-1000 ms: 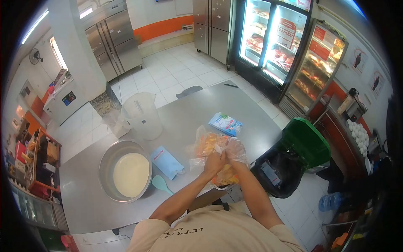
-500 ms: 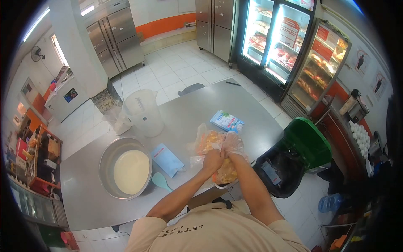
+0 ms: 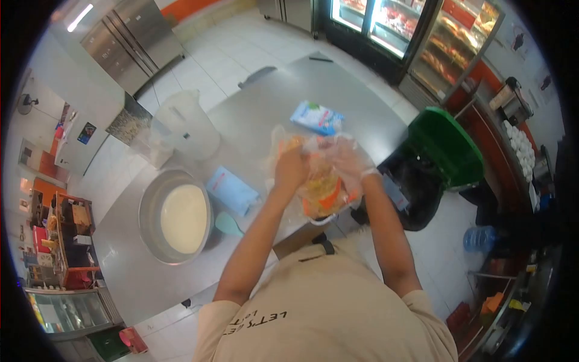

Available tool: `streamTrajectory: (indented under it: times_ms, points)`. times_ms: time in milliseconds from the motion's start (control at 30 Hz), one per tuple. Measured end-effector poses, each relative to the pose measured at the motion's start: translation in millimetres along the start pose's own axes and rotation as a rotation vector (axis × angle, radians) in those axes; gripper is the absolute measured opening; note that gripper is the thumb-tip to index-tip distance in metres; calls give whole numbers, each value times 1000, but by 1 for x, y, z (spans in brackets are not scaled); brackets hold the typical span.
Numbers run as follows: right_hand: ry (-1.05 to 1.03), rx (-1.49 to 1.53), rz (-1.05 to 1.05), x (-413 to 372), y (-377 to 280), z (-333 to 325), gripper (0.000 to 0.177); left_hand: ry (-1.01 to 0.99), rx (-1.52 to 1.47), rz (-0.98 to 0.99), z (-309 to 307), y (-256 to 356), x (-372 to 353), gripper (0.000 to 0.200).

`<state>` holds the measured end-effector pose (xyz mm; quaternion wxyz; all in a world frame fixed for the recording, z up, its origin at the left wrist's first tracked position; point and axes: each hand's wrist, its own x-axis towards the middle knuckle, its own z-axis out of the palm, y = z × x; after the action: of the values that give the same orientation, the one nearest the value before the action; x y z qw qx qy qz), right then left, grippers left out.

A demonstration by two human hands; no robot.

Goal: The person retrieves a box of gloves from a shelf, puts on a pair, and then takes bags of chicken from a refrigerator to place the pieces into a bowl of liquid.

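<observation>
A clear plastic bag (image 3: 322, 192) with orange and yellow pieces lies at the table's front edge, over what looks like a container with a pale rim. My left hand (image 3: 292, 169), bare, grips the bag's left side with its fingers closed. On the bag's upper right is my right hand (image 3: 350, 158), in a clear plastic glove; motion smears its fingers. Left of the bag are a blue packet (image 3: 233, 190), a pale green utensil (image 3: 228, 224) and a large metal bowl (image 3: 144, 212) of cream-coloured liquid. Another blue and white packet (image 3: 317, 117) lies beyond the bag.
A translucent pitcher (image 3: 187, 130) and a small clear bag (image 3: 151, 148) stand at the table's back left. An open green-lidded bin (image 3: 446, 151) with a black liner is beside the table's right edge. Lit display fridges (image 3: 395, 27) stand behind.
The camera view has tilted and shifted. My hands, close together before, are now farther apart on the bag, and more of its contents shows between them.
</observation>
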<state>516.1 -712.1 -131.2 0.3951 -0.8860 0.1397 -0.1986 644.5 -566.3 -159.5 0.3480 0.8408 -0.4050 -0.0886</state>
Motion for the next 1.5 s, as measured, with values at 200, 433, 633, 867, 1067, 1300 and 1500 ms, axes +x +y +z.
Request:
streamTrajectory:
  times_ms: [200,433,633,867,1067,1300,1500]
  points:
    - [-55,-9,138,-3,-23,-24,48,-36,-167,-142,-10,8,-8,30]
    - [-7,-11,303,-2,-13,38,41,-112,-72,-117,1,17,-5,37]
    - [26,-148,239,-13,20,63,24,56,-20,-82,21,17,-1,57]
    - [348,-232,129,-14,33,78,22,114,-117,-77,32,21,2,55]
    - [484,-32,267,9,24,70,13,179,-102,-55,45,24,-1,60]
    - [277,-315,392,55,102,93,15,105,-301,-100,45,25,-5,65]
    - [386,-455,223,50,80,93,21,145,-358,-158,29,32,-28,67]
